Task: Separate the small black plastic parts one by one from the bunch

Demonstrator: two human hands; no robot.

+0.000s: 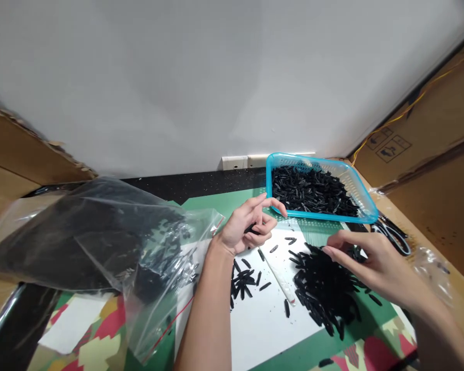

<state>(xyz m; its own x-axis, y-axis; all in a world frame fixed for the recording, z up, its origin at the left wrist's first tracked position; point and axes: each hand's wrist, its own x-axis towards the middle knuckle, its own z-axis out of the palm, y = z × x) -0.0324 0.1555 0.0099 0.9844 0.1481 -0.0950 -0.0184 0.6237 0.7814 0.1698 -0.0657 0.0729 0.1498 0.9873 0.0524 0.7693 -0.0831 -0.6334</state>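
Note:
My left hand [248, 222] hovers palm up over the white paper [263, 319], fingers curled around a few small black plastic pieces. My right hand [365, 260] reaches into the loose pile of black pieces [320, 288] on the paper, fingertips pinching at its top edge. A smaller cluster of black pieces [243, 281] lies below my left wrist. Behind both hands stands a blue plastic basket [365, 206] filled with more black pieces.
A large clear zip bag [100, 237] of black pieces lies at the left. Black scissors [392, 232] rest right of the basket. Cardboard boxes [436, 170] flank the table on the right and left. A green mat [212, 203] and patterned sheet cover the table.

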